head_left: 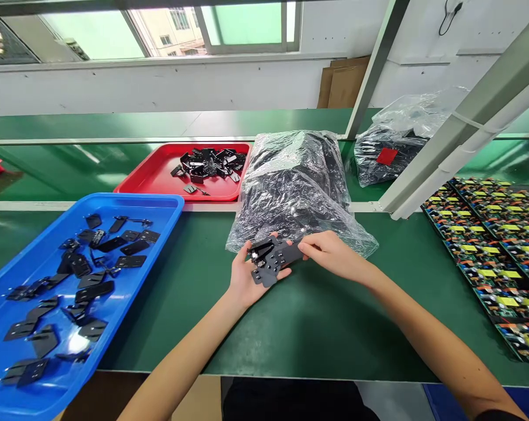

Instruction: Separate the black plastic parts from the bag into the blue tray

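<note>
Left hand (242, 283) is lying palm up, cradling a black clip (264, 247) with fingers curling around it; right hand (334, 251) is pinching the end of a flat grey plate (270, 269) between thumb and finger. Both parts are sitting over the left palm, above the green table (168, 333), just in front of the clear bag (294, 175). Whether they are joining or only overlapping, cannot tell.

Progress: this piece is probably sitting mid-assembly. Blue tray (172, 203) is holding scattered plate-and-clip pieces (95, 290), likely the finished ones; red tray (152, 175) is holding a heap of small black clips (209, 164), so plenty is seemingly remaining. Exact counts are not showing.

Materials: plate is looking matte, thin, angular, with small raised bits; clip is looking glossier, with a bright metal-like spot. Bag is wrinkling, shiny, see-through plastic, bulging with dark contents. Trays are showing smooth plastic with rounded corners. Table is reflecting softly.
</note>
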A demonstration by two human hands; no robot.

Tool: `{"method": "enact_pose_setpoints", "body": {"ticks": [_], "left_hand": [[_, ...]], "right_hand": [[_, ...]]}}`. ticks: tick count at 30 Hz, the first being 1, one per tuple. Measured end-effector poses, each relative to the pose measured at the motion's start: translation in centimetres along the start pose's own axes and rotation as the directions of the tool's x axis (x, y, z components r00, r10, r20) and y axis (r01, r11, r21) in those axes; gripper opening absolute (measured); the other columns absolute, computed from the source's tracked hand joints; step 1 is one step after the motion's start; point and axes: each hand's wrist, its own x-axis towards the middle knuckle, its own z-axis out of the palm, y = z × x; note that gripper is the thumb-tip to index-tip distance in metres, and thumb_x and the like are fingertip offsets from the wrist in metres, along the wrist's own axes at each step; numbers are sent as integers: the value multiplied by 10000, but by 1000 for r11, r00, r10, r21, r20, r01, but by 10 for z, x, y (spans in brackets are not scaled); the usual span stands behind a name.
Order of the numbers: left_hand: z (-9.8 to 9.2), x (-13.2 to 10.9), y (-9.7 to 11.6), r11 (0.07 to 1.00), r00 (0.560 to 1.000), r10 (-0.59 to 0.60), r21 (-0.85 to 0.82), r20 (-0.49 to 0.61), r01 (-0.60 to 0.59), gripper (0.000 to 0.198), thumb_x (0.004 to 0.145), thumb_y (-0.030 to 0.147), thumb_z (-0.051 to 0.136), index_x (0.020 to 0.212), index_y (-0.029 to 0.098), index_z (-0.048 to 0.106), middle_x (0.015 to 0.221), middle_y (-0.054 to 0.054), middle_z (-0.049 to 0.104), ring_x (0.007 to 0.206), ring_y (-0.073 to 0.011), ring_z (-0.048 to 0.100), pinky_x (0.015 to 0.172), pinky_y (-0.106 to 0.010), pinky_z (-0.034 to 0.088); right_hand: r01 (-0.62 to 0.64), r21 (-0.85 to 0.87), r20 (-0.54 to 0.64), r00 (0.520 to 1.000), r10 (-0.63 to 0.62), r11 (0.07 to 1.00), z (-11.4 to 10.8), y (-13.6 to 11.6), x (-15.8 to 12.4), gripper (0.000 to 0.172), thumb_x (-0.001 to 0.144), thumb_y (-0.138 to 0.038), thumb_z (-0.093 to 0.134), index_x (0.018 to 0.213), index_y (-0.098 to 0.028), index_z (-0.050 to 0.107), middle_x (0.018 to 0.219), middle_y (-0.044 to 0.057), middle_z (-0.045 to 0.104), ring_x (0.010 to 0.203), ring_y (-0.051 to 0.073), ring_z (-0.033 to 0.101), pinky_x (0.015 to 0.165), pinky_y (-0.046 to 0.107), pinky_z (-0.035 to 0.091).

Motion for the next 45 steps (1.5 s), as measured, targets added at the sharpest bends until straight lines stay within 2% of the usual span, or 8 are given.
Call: {"method": "enact_pose_setpoints", "body": {"ticks": [10,21,27,35,38,42,45], "left_hand": [[4,0,1,999,998,51,5,-43,-51,496,892,416,357,1318,174,436,1234,-174,572,1099,-303,570,735,-416,544],[2,0,1,998,998,49,-26,-49,-50,503,879,425,384,1316,182,444,1223,-159,583,1098,-319,568,797,-459,515],[-2,1,0,1000,1000,24,-19,-16,-25,468,874,425,395,1272,197,487,1240,-156,569,1121,-342,546,806,-486,501],[-1,-1,-2,1000,999,8,-19,-46,-8,497,870,430,399,1311,208,451,1252,-154,564,1059,-322,585,848,-523,464],[-1,-1,-2,1000,998,10,-14,-55,-11,503,875,423,391,1326,207,434,1247,-157,566,1057,-316,587,814,-487,491],[1,-1,-2,1000,997,24,-18,-69,-25,492,875,410,391,1317,200,442,1227,-159,576,987,-280,618,681,-363,537],[3,-2,0,998,996,30,-56,-85,-35,485,865,410,409,1304,208,455,1214,-146,581,887,-231,641,618,-289,532]], "right_hand": [[-74,37,131,989,68,997,-3,4,-1,342,876,-311,380,653,-167,597,597,-26,501,521,87,379,501,227,260],[-28,72,220,976,12,997,-1,7,0,307,861,-268,401,652,-162,599,663,-9,612,543,91,444,526,217,304],[-18,109,211,978,-6,994,4,6,-1,296,869,-262,401,695,-159,616,703,10,641,615,109,525,570,212,354],[-50,122,160,987,30,991,15,2,1,359,876,-324,408,644,-160,627,605,4,616,543,99,515,530,205,350],[-72,128,118,991,57,989,22,2,3,387,871,-341,417,582,-161,601,563,5,608,518,98,514,527,207,352],[-93,152,111,991,77,984,19,5,4,412,874,-388,414,594,-160,612,573,14,616,534,109,538,535,212,366],[-87,18,36,996,86,996,8,11,6,434,890,-394,388,595,-160,602,569,15,599,536,116,528,541,226,342]]}}
